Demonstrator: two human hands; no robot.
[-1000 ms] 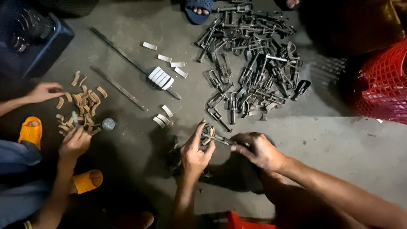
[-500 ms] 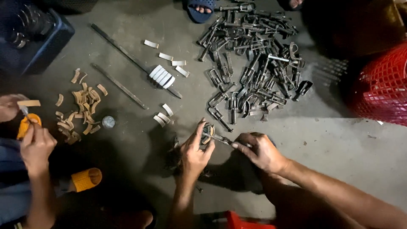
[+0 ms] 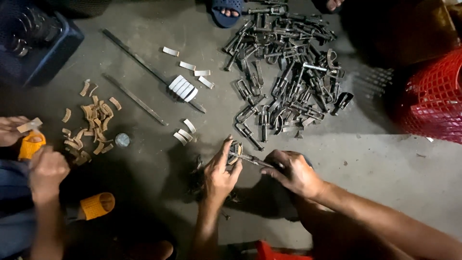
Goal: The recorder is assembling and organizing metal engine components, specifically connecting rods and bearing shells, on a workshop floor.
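Clutching a round metal part (image 3: 234, 153) — left hand (image 3: 219, 175); right hand (image 3: 293, 172) grips a thin rod (image 3: 255, 160).

The left hand (image 3: 219, 175) grips a small round metal part (image 3: 235, 151); the right hand (image 3: 294, 172) works a thin tool (image 3: 254, 160) against it; a heap of metal clamps (image 3: 284, 77) lies beyond.

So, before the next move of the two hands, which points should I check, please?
1. Left hand grips the small metal part: ok.
2. Right hand holds the thin tool: ok.
3. Tool tip meets the part: ok.
4. How deep the tip sits: cannot tell.
5. Pile of metal clamps lies apart from both hands: ok.
6. Co-worker's hands stay away at the side: ok.
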